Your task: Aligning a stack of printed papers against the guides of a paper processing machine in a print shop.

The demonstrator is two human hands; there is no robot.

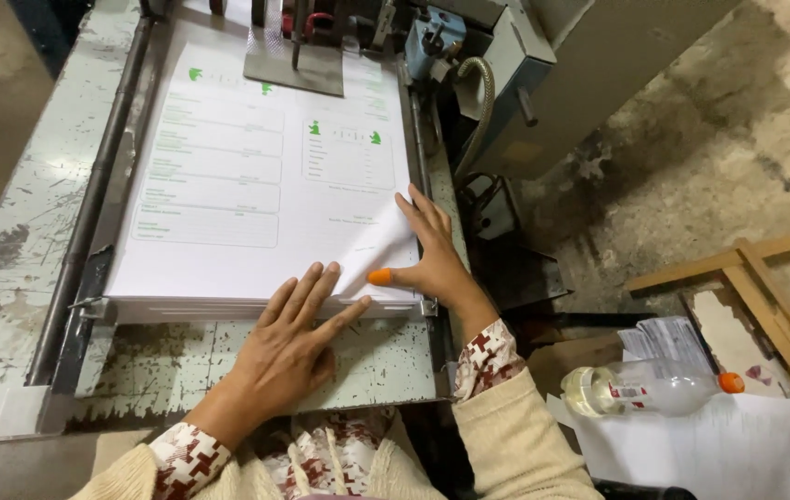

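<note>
Two hands work at the near right corner of a paper stack (256,176) that lies on a worn, paint-chipped machine table (6,241). Its long axis runs away from the person, toward the machine head (298,56) at the far end, so the near short edge faces the body and both hands meet the pile from that side. On the left hand (288,347) the fingers are spread flat, their tips resting on the near edge of the top sheet a little left of the corner; it grips nothing and only presses down. Lying further right, the right hand (432,259) is nearer the corner itself: its fingers are splayed on the sheet's right margin, and the thumb, capped with an orange rubber tip (379,276), points left against the edge of the pile. Between that thumb and the left index finger the top sheet's corner bulges up slightly, so the sheet lies just ahead of and between the two hands, held by touch rather than by a closed pinch. Off to the right, well apart from the work, a plastic bottle (645,389) with an orange cap lies on loose white sheets (719,454) beside a wooden frame (765,278) on the floor.
</note>
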